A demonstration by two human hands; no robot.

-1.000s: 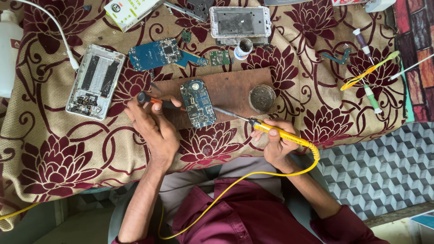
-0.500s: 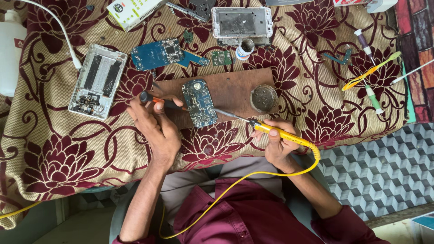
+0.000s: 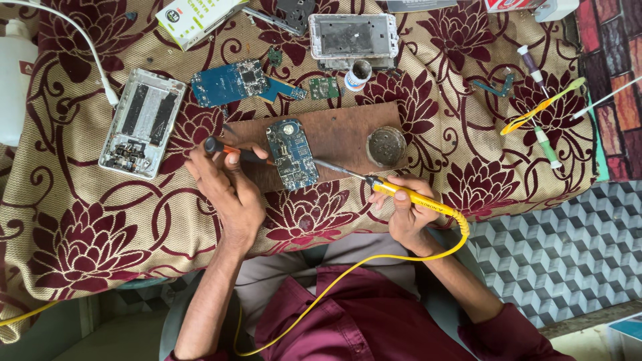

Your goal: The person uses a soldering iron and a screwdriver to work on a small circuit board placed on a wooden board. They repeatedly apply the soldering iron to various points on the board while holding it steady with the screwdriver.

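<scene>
A blue circuit board [image 3: 292, 153] lies on a brown wooden board [image 3: 334, 134] on the flowered cloth. My left hand [image 3: 224, 187] grips an orange and black tool [image 3: 237, 153] whose tip touches the circuit board's left edge. My right hand [image 3: 408, 210] holds a yellow soldering iron [image 3: 401, 194]; its metal tip reaches the circuit board's right side. A yellow cord [image 3: 374, 257] runs from the iron down over my maroon shirt.
A round tin [image 3: 386, 146] sits on the wooden board's right end. Two opened phone frames [image 3: 142, 122] [image 3: 353, 37], another blue board [image 3: 231, 81], small green boards, a little jar [image 3: 358, 75], a white box [image 3: 194, 19] and brushes [image 3: 542, 107] lie around. A white bottle [image 3: 15, 80] stands far left.
</scene>
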